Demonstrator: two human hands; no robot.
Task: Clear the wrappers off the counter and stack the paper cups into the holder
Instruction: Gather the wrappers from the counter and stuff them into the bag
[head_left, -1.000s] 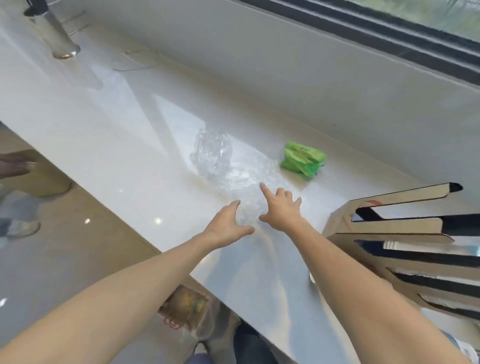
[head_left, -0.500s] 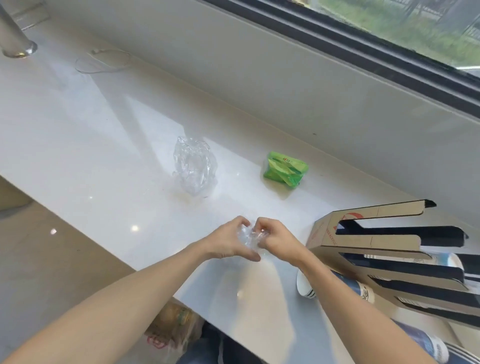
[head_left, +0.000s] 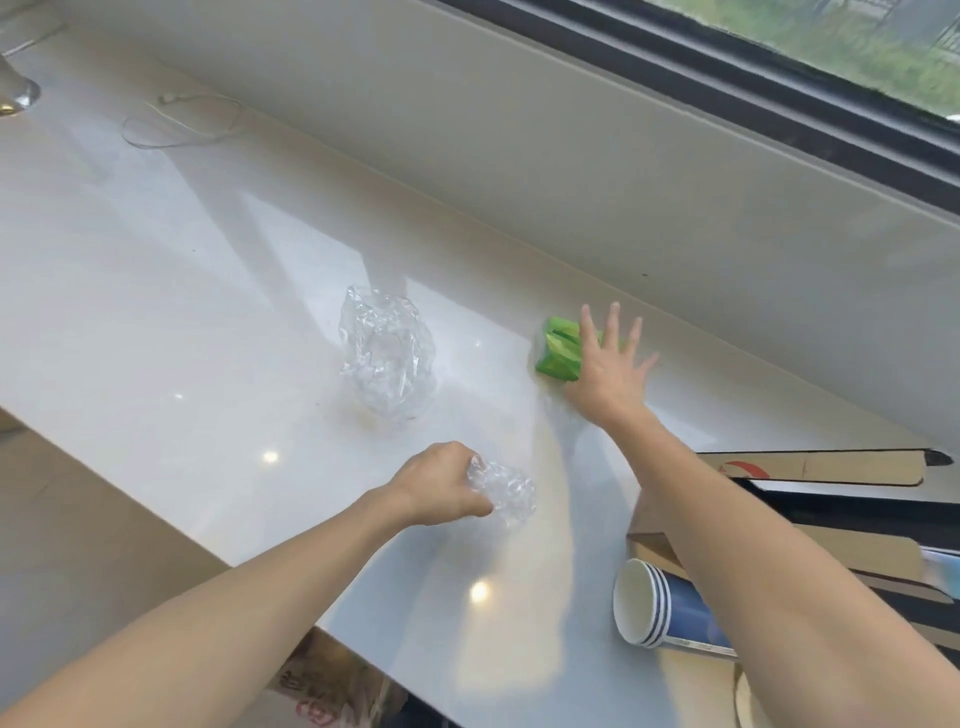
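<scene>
On the white counter (head_left: 156, 312), the left hand (head_left: 439, 486) clutches a crumpled clear wrapper (head_left: 506, 491) near the front edge, while the right hand (head_left: 605, 371), fingers spread wide, reaches over the green wrapper (head_left: 557, 354) by the far wall, cups (head_left: 657, 608) lying near right.

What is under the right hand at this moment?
The open right hand covers the right part of the green wrapper on the white counter. The wrapper's left part shows; the rest is hidden, and contact cannot be confirmed.

Green wrapper (head_left: 557, 349) part-hidden under right hand (head_left: 608, 370); cup holder (head_left: 810, 467) cut off at right edge.
</scene>
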